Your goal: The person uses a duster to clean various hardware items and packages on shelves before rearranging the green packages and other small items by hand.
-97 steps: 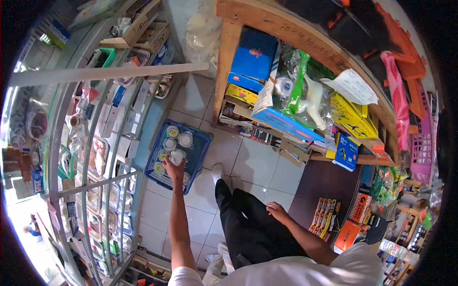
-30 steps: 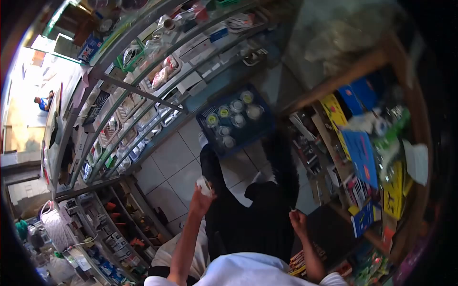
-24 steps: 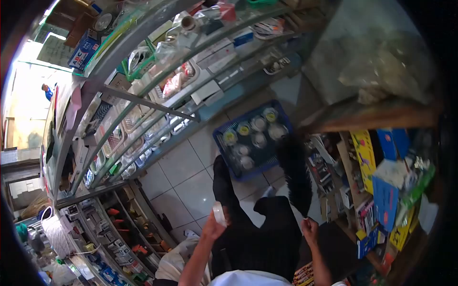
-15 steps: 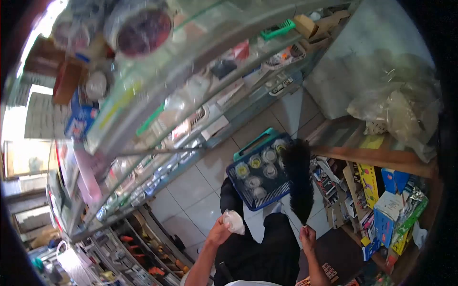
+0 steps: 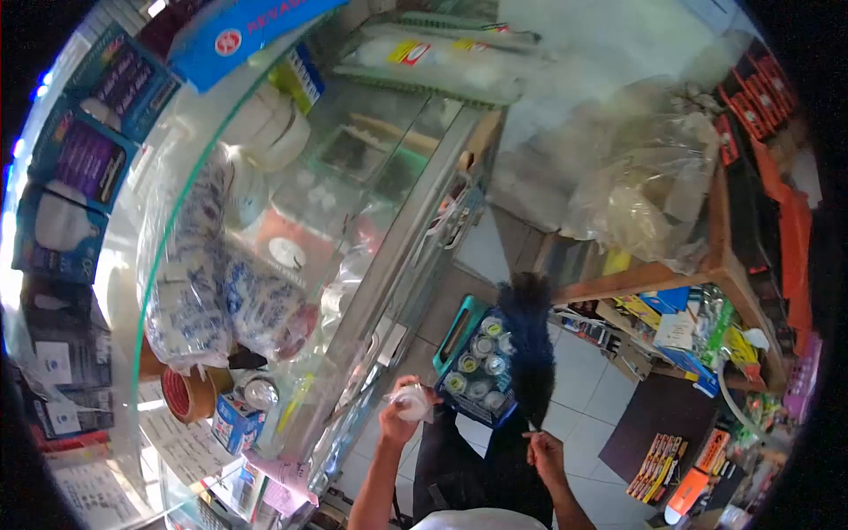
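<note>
My left hand (image 5: 399,420) is closed around a small, whitish, see-through container (image 5: 412,404), whose contents I cannot make out. In my right hand (image 5: 548,457), the thin handle of a dark feather duster (image 5: 530,362) is gripped, its bushy end pointing forward. Between and ahead of my hands, a dark blue plastic basket (image 5: 504,415) holds several clear round jars (image 5: 481,346), some with yellowish tops. The duster's feathers overlap the basket's right side in view.
A glass display counter (image 5: 389,256) runs along the left, with plastic-wrapped blue-and-white goods (image 5: 199,274) and boxed bulbs (image 5: 66,234) on it. To the right stand a wooden shelf (image 5: 640,280) with packaged goods and a dark brown surface (image 5: 649,415) bearing small packs.
My view has swung so more of the counter top and right shelf show. My left hand has turned the container and come closer to the basket. Both hands keep their hold.
</note>
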A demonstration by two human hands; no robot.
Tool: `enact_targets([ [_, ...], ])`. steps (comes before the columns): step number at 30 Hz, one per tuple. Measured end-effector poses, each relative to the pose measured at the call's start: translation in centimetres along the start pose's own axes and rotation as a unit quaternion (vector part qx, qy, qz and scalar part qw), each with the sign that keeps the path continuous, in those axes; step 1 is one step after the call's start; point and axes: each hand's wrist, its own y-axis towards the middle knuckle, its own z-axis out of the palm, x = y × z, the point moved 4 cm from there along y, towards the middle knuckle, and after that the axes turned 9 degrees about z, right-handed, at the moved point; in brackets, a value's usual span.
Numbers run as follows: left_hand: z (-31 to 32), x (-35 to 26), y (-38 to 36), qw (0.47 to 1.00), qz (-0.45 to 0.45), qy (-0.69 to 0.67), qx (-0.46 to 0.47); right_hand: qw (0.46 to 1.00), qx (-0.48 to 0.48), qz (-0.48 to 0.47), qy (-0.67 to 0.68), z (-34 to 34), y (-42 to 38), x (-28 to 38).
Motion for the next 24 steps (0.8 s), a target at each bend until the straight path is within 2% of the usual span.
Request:
enact_targets([
  [1,1.0,-0.4,0.6,1.000,-0.007,-0.002,0.007,0.999,0.027,-0.029,0.010,0.7,-0.8,-0.1],
  [3,2.3,-0.6,1.4,0.996,-0.058,-0.057,-0.031,0.993,0.048,-0.004,0.105,2.8,-3.3,2.5],
  [5,3.7,-0.3,2.4,0.997,-0.060,-0.046,-0.022,0.993,0.047,0.011,0.105,3.2,-5.3,4.8],
  [7,6.0,0.0,2.8,0.993,-0.070,-0.095,-0.013,0.992,0.070,-0.019,0.101,3.6,-6.5,5.3],
  [11,7.6,1.1,3.0,0.991,-0.081,-0.106,-0.027,0.991,0.132,0.027,-0.021,1.3,-8.4,7.1],
  [13,10.3,0.2,2.6,0.984,-0.085,-0.143,-0.067,0.986,0.167,0.001,-0.018,0.1,-9.0,6.6],
  [14,9.4,0.9,3.1,0.990,0.025,-0.136,-0.016,0.986,0.167,0.000,-0.019,-0.4,-9.4,6.8],
  [15,5.5,3.0,4.1,0.985,-0.001,-0.082,0.153,0.983,0.152,-0.038,-0.096,-0.9,-9.8,7.2],
  [16,6.1,2.2,3.4,0.985,-0.020,-0.094,0.146,0.973,0.135,-0.075,-0.173,-1.3,-10.3,7.4],
  [17,9.1,0.9,2.5,0.984,-0.037,-0.107,0.139,0.973,0.132,-0.078,-0.174,-1.6,-10.5,7.3],
  [19,14.0,-1.0,0.1,0.983,-0.059,-0.165,-0.052,0.986,0.080,-0.081,-0.121,-2.4,-10.8,7.4],
  [20,11.5,-0.1,0.7,0.968,-0.055,-0.238,0.064,0.986,0.089,-0.074,-0.118,-2.5,-10.9,7.6],
  [21,11.7,0.1,0.4,0.968,-0.054,-0.238,0.064,0.986,0.090,-0.074,-0.119,-2.7,-11.0,8.0],
  [23,12.6,-0.8,-0.3,0.968,0.044,-0.214,0.123,0.975,0.116,-0.126,-0.143,-2.8,-11.6,8.7],
  [24,13.0,-1.0,-0.5,0.968,0.044,-0.213,0.127,0.973,0.108,-0.144,-0.148,-3.1,-11.5,8.7],
])
